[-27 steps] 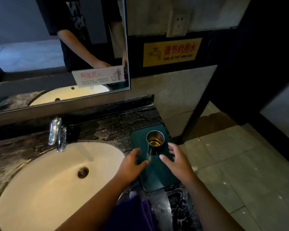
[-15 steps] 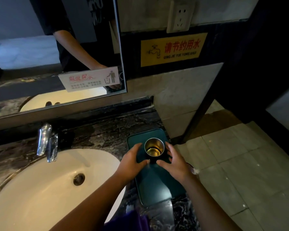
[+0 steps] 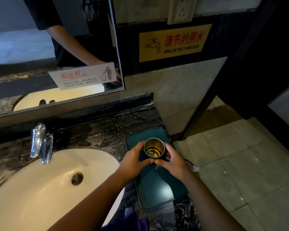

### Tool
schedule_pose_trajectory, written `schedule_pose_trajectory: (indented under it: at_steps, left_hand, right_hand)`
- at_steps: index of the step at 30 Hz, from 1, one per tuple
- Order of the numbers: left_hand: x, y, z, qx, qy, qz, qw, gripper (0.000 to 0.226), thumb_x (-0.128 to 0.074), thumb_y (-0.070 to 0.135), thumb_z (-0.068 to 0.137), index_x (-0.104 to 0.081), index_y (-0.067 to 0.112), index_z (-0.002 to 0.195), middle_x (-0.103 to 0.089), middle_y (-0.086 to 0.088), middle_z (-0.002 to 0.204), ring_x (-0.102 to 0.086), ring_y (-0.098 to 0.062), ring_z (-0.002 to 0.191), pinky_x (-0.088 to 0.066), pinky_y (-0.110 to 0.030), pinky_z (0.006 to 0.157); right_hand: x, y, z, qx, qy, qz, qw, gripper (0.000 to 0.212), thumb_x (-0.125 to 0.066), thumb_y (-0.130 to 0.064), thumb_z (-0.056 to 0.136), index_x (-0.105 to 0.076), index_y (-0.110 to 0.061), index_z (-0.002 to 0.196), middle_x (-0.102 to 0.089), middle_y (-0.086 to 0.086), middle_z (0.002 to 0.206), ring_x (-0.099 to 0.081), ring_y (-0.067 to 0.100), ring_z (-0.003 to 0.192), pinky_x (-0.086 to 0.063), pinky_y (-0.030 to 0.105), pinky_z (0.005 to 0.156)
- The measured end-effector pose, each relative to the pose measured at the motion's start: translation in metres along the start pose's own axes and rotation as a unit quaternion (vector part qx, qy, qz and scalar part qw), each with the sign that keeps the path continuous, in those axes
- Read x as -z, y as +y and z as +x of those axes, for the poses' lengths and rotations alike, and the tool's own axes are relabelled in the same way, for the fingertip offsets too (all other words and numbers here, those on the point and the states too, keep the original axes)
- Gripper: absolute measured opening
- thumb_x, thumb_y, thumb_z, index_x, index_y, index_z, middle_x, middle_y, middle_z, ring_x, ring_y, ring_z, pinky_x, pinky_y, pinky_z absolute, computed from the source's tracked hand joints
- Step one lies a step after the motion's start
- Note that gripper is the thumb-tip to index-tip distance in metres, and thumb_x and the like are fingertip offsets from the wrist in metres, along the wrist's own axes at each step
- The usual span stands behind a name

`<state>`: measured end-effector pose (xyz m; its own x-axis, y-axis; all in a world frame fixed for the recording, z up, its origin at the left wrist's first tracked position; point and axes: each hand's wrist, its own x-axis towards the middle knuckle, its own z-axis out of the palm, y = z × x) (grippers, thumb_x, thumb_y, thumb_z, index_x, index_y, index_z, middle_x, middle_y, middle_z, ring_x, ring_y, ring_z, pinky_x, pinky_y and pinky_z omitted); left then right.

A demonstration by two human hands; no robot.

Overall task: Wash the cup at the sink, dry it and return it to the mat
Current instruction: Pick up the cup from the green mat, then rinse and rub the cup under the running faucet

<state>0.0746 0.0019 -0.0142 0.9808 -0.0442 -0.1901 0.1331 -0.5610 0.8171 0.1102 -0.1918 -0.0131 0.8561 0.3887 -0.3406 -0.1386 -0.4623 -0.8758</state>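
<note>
A small metal cup (image 3: 154,148) with a shiny inside stands upright over the far part of the dark green mat (image 3: 157,189), which lies on the marble counter right of the sink. My left hand (image 3: 133,161) wraps the cup's left side and my right hand (image 3: 172,161) wraps its right side. Both thumbs meet in front of the cup. I cannot tell whether the cup's base still touches the mat.
The white oval sink (image 3: 40,189) with its drain (image 3: 77,178) lies to the left, a chrome tap (image 3: 41,144) behind it. A mirror (image 3: 53,52) and a yellow sign (image 3: 173,42) are on the wall. A purple cloth (image 3: 128,222) lies at the counter's near edge. The counter ends right of the mat, tiled floor (image 3: 240,164) below.
Both hands have closed in from beside the cup until their fingers wrap it and the thumbs meet. The camera has tilted slightly downward.
</note>
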Motion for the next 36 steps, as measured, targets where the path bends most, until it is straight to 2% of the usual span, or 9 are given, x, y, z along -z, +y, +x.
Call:
schedule_pose_trajectory:
  at_steps: [5, 8, 13, 17, 22, 24, 29, 33, 36]
  left_hand:
    - [0.007, 0.002, -0.017, -0.012, 0.004, -0.002, 1.000, 0.061, -0.080, 0.040, 0.084, -0.044, 0.045, 0.133, -0.059, 0.023, 0.127, -0.057, 0.003, 0.119, -0.044, -0.012, 0.098]
    - [0.015, 0.001, -0.036, -0.009, 0.026, -0.014, 1.000, 0.060, -0.081, 0.040, 0.083, -0.047, 0.048, 0.131, -0.061, 0.024, 0.127, -0.058, 0.005, 0.119, -0.051, -0.024, 0.101]
    - [0.035, 0.001, -0.082, 0.008, 0.072, -0.041, 0.997, 0.054, -0.079, 0.040, 0.084, -0.045, 0.065, 0.118, -0.057, 0.050, 0.110, -0.052, 0.025, 0.108, -0.047, -0.011, 0.089]
    - [0.053, 0.003, -0.122, 0.020, 0.101, -0.066, 0.992, 0.057, -0.077, 0.041, 0.085, -0.043, 0.056, 0.128, -0.049, 0.044, 0.118, -0.048, 0.020, 0.108, -0.051, -0.031, 0.101]
    - [0.075, 0.000, -0.171, 0.012, 0.130, -0.122, 0.984, 0.055, -0.079, 0.039, 0.085, -0.053, 0.046, 0.133, -0.060, 0.027, 0.131, -0.054, 0.004, 0.124, -0.051, -0.044, 0.107]
    - [0.082, -0.003, -0.188, 0.011, 0.144, -0.142, 0.979, 0.058, -0.079, 0.043, 0.083, -0.054, 0.042, 0.136, -0.062, 0.024, 0.132, -0.056, 0.000, 0.125, -0.052, -0.044, 0.106]
    - [0.098, -0.015, -0.223, 0.010, 0.164, -0.161, 0.973, 0.061, -0.078, 0.050, 0.080, -0.054, 0.042, 0.135, -0.063, 0.026, 0.131, -0.059, -0.002, 0.125, -0.055, -0.036, 0.102]
    - [0.111, -0.026, -0.247, 0.010, 0.182, -0.170, 0.969, 0.058, -0.078, 0.047, 0.081, -0.055, 0.040, 0.133, -0.065, 0.022, 0.130, -0.060, -0.006, 0.125, -0.055, -0.027, 0.098]
    - [0.123, -0.036, -0.263, 0.018, 0.197, -0.167, 0.966, 0.057, -0.078, 0.045, 0.082, -0.056, 0.038, 0.133, -0.065, 0.021, 0.129, -0.061, -0.007, 0.123, -0.055, -0.028, 0.098]
  right_hand:
    - [-0.002, -0.009, -0.011, -0.001, -0.001, -0.021, 1.000, 0.057, -0.075, -0.056, 0.063, -0.047, -0.082, 0.105, -0.063, -0.040, 0.113, -0.054, -0.017, 0.113, -0.043, 0.019, 0.094]
    - [-0.008, -0.020, -0.023, 0.010, -0.009, -0.032, 0.999, 0.054, -0.081, -0.042, 0.073, -0.052, -0.074, 0.106, -0.063, -0.039, 0.112, -0.053, -0.024, 0.108, -0.042, 0.017, 0.090]
    - [-0.031, -0.050, -0.048, 0.027, -0.043, -0.039, 0.998, 0.058, -0.078, -0.039, 0.077, -0.048, -0.083, 0.099, -0.049, -0.063, 0.101, -0.041, -0.039, 0.100, -0.036, 0.011, 0.083]
    - [-0.057, -0.069, -0.066, 0.046, -0.058, -0.039, 0.997, 0.051, -0.076, -0.050, 0.068, -0.051, -0.082, 0.097, -0.059, -0.052, 0.103, -0.050, -0.028, 0.104, -0.038, 0.010, 0.083]
    - [-0.087, -0.094, -0.090, 0.077, -0.088, -0.046, 0.992, 0.049, -0.075, -0.053, 0.070, -0.051, -0.079, 0.104, -0.060, -0.050, 0.108, -0.052, -0.027, 0.106, -0.045, 0.001, 0.075]
    - [-0.098, -0.103, -0.098, 0.087, -0.096, -0.052, 0.990, 0.049, -0.076, -0.051, 0.074, -0.052, -0.076, 0.108, -0.060, -0.048, 0.112, -0.054, -0.024, 0.107, -0.048, 0.004, 0.076]
    - [-0.126, -0.113, -0.106, 0.101, -0.115, -0.054, 0.987, 0.051, -0.077, -0.050, 0.074, -0.056, -0.065, 0.118, -0.068, -0.026, 0.121, -0.061, -0.008, 0.114, -0.053, 0.033, 0.100]
    - [-0.149, -0.125, -0.110, 0.112, -0.141, -0.071, 0.981, 0.056, -0.075, -0.055, 0.074, -0.055, -0.057, 0.126, -0.065, -0.019, 0.128, -0.059, -0.001, 0.118, -0.053, 0.036, 0.100]
    - [-0.167, -0.136, -0.114, 0.118, -0.155, -0.075, 0.978, 0.051, -0.073, -0.056, 0.072, -0.055, -0.062, 0.120, -0.063, -0.026, 0.122, -0.058, -0.010, 0.112, -0.051, 0.026, 0.092]
